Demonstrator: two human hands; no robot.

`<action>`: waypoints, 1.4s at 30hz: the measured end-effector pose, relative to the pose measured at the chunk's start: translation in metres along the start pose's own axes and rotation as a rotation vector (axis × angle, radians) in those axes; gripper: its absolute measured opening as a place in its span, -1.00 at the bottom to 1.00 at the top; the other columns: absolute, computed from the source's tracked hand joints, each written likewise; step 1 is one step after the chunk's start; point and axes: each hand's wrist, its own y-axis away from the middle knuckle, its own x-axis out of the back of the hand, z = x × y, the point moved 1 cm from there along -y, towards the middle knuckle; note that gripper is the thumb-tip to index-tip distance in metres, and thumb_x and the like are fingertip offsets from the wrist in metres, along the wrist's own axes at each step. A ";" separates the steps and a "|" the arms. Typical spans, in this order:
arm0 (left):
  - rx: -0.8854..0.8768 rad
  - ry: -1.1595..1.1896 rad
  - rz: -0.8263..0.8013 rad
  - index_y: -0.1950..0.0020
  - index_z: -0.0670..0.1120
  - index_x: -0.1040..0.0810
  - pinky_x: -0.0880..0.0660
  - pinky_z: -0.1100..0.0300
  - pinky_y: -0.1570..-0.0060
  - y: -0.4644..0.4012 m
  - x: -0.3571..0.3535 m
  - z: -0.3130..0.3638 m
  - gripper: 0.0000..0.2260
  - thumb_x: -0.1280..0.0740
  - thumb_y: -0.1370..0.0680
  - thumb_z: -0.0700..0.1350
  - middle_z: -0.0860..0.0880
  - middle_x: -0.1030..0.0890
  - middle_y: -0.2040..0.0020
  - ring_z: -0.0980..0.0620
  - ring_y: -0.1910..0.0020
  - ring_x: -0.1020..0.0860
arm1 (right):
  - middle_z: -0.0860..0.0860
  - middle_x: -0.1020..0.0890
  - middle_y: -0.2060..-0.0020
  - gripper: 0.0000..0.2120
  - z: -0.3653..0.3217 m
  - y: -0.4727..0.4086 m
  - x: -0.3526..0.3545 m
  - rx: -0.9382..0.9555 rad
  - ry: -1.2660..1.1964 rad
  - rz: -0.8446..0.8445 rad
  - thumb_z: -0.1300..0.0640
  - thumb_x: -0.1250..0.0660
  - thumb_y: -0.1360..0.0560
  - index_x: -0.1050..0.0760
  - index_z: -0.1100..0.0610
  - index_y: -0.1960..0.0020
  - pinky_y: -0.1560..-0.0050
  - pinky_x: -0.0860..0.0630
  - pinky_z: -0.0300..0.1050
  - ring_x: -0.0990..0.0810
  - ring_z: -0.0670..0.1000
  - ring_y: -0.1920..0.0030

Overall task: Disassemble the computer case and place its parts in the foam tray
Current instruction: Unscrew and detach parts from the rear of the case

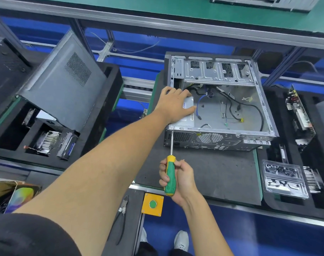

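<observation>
Bright even light, wide-angle edge distortion

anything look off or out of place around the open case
Mostly no. Loose cables sprawl unplugged across the floor of the open computer case, and a grey side panel leans tilted in the left foam tray.

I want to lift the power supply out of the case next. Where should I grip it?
Grip the power supply by its long sides from above: the computer case lies open-side up, and walls close the corner. The left hand rests on top.
</observation>
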 end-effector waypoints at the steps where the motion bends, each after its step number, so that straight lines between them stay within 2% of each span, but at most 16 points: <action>1: 0.001 0.000 0.000 -0.32 0.13 -0.46 -0.13 0.00 -0.47 0.000 0.000 0.000 -0.49 -0.09 -0.56 0.41 0.11 -0.56 -0.15 0.03 -0.23 -0.47 | 0.08 -0.51 0.29 -0.77 0.001 0.000 0.000 -0.002 -0.011 0.009 0.09 -0.19 -0.45 -0.55 0.20 0.14 0.50 -0.34 -0.17 -0.35 -0.04 0.46; 4: 0.001 0.001 -0.001 -0.33 0.14 -0.46 -0.12 0.00 -0.47 0.000 0.000 0.001 -0.49 -0.09 -0.56 0.41 0.11 -0.56 -0.16 0.03 -0.23 -0.47 | 0.09 -0.58 0.30 -0.90 0.004 -0.003 0.001 0.026 0.064 0.131 0.14 -0.34 -0.43 -0.49 0.15 0.10 0.46 -0.43 -0.18 -0.44 -0.04 0.45; 7: 0.005 0.003 -0.009 -0.33 0.14 -0.46 -0.12 0.00 -0.47 0.000 0.000 0.000 -0.49 -0.09 -0.56 0.41 0.11 -0.56 -0.16 0.03 -0.23 -0.46 | 0.08 -0.52 0.36 -0.86 0.006 -0.007 0.001 0.093 0.224 0.237 0.19 -0.37 -0.40 -0.40 0.06 0.24 0.45 -0.40 -0.17 -0.42 -0.01 0.48; 11: 0.008 -0.002 -0.014 -0.33 0.14 -0.45 -0.12 0.01 -0.47 0.000 0.002 0.000 -0.49 -0.09 -0.57 0.41 0.11 -0.56 -0.16 0.03 -0.23 -0.46 | 0.04 -0.44 0.39 -0.87 0.004 -0.007 -0.007 0.026 0.136 0.144 0.11 -0.25 -0.49 -0.43 0.11 0.22 0.49 -0.32 -0.20 -0.29 -0.04 0.51; 13: 0.007 -0.003 -0.016 -0.34 0.14 -0.45 -0.12 0.01 -0.47 0.000 0.002 0.000 -0.49 -0.09 -0.57 0.41 0.11 -0.56 -0.16 0.03 -0.23 -0.46 | 0.07 -0.42 0.38 -0.77 0.003 -0.006 -0.007 0.025 0.113 0.082 0.07 -0.17 -0.47 -0.51 0.15 0.24 0.48 -0.30 -0.20 -0.28 -0.02 0.51; 16: 0.003 0.001 -0.008 -0.33 0.14 -0.46 -0.12 0.02 -0.47 0.001 0.003 0.001 -0.49 -0.09 -0.57 0.41 0.11 -0.56 -0.16 0.04 -0.22 -0.47 | 0.10 -0.42 0.38 -0.76 0.002 -0.006 -0.005 0.051 0.054 0.055 0.12 -0.13 -0.41 -0.52 0.20 0.24 0.46 -0.29 -0.18 -0.29 0.01 0.50; 20: -0.006 0.002 -0.005 -0.33 0.14 -0.46 -0.13 0.01 -0.46 0.001 0.001 0.001 -0.49 -0.09 -0.56 0.41 0.11 -0.56 -0.15 0.04 -0.22 -0.47 | 0.07 -0.45 0.36 -0.88 0.003 -0.006 -0.008 0.022 0.053 0.069 0.18 -0.21 -0.44 -0.51 0.19 0.17 0.42 -0.41 -0.14 -0.40 0.01 0.45; 22: -0.013 0.003 0.003 -0.32 0.13 -0.47 -0.13 0.01 -0.46 0.000 0.000 0.000 -0.49 -0.09 -0.56 0.41 0.11 -0.56 -0.14 0.03 -0.21 -0.47 | 0.06 -0.49 0.36 -0.95 0.003 -0.007 -0.006 0.044 0.172 0.120 0.20 -0.28 -0.49 -0.47 0.12 0.16 0.39 -0.50 -0.10 -0.50 0.02 0.42; 23: -0.014 0.003 0.009 -0.32 0.13 -0.47 -0.14 0.01 -0.46 0.000 -0.001 0.000 -0.49 -0.08 -0.55 0.42 0.11 -0.56 -0.13 0.03 -0.21 -0.47 | 0.06 -0.49 0.37 -0.89 0.003 -0.008 -0.005 0.077 0.237 0.152 0.21 -0.33 -0.47 -0.43 0.07 0.19 0.40 -0.51 -0.09 -0.51 0.02 0.43; 26: -0.023 0.006 0.021 -0.31 0.14 -0.47 -0.14 0.01 -0.45 -0.001 -0.002 -0.001 -0.47 -0.06 -0.54 0.43 0.12 -0.57 -0.12 0.04 -0.20 -0.48 | 0.06 -0.41 0.43 -0.73 0.002 -0.009 -0.004 0.152 0.301 0.198 0.24 -0.41 -0.38 -0.33 0.02 0.30 0.47 -0.39 -0.17 -0.41 0.01 0.48; 29: -0.024 0.033 0.037 -0.32 0.14 -0.47 -0.14 0.01 -0.46 -0.002 -0.004 -0.001 -0.46 -0.06 -0.52 0.43 0.11 -0.55 -0.13 0.03 -0.22 -0.47 | 0.05 -0.39 0.42 -0.73 -0.001 -0.009 -0.008 0.118 0.253 0.172 0.21 -0.41 -0.30 -0.32 0.00 0.32 0.48 -0.33 -0.19 -0.36 -0.01 0.49; 33: -0.009 0.178 0.092 -0.41 0.11 -0.44 -0.17 0.05 -0.46 0.002 0.001 -0.001 -0.50 -0.22 -0.56 0.33 0.04 -0.46 -0.21 -0.03 -0.29 -0.40 | 0.04 -0.39 0.41 -0.75 -0.004 -0.006 -0.012 0.110 0.261 0.183 0.22 -0.39 -0.29 -0.31 0.03 0.29 0.48 -0.32 -0.19 -0.35 -0.01 0.49; 36: 0.114 0.301 0.171 -0.47 0.05 -0.41 -0.21 0.06 -0.39 0.018 0.011 0.004 -0.51 -0.31 -0.59 0.21 -0.03 -0.39 -0.29 -0.08 -0.30 -0.35 | 0.05 -0.43 0.42 -0.76 -0.007 -0.001 -0.014 0.147 0.360 0.245 0.26 -0.39 -0.40 -0.33 0.07 0.23 0.43 -0.39 -0.16 -0.44 0.01 0.49; 39: 0.452 0.559 0.291 -0.40 0.00 -0.45 -0.19 0.05 -0.27 0.056 0.011 0.008 -0.56 -0.36 -0.59 0.15 -0.09 -0.38 -0.28 -0.10 -0.25 -0.32 | 0.01 -0.53 0.42 -0.76 -0.014 0.000 -0.014 0.205 0.478 0.288 0.27 -0.39 -0.44 -0.36 0.08 0.25 0.36 -0.45 -0.20 -0.59 0.01 0.39; 42: 0.744 0.727 0.341 -0.25 -0.07 -0.46 -0.27 -0.04 -0.25 0.117 0.007 0.018 -0.65 -0.34 -0.61 0.14 -0.06 -0.39 -0.19 -0.13 -0.23 -0.34 | 0.03 -0.56 0.39 -0.79 -0.021 0.001 -0.014 0.279 0.611 0.311 0.29 -0.40 -0.42 -0.39 0.12 0.26 0.40 -0.45 -0.31 -0.55 -0.06 0.38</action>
